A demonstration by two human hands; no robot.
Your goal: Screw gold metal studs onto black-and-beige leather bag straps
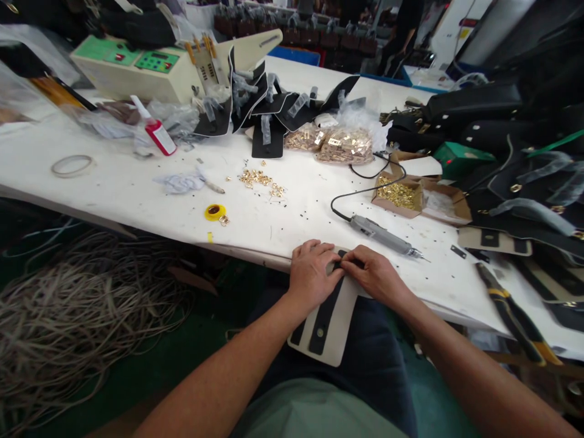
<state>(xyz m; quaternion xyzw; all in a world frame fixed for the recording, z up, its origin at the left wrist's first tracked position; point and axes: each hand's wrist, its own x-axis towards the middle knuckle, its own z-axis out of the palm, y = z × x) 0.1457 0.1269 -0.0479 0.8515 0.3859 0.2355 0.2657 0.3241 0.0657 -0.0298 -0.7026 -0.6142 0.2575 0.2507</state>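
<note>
Both my hands meet at the near edge of the white table [137, 194]. They press on a cream leather panel with black strips [326, 328] that hangs off the edge over my lap. My left hand [312, 271] has its fingers curled on the panel's top. My right hand [374, 274] pinches the upper end of a black strip, fingertips touching those of the left. What the fingertips grip besides the panel is too small to tell. A grey electric screwdriver [385, 236] with a black cord lies just beyond my right hand.
Gold hardware lies loose [258, 178], in clear bags [344, 146] and in a cardboard box [399, 194]. A red glue bottle [157, 131], a yellow tape roll [214, 212], a cream machine [137, 70], black leather pieces [264, 109] and bags [515, 140] crowd the table. Grey strips [68, 304] pile on the floor.
</note>
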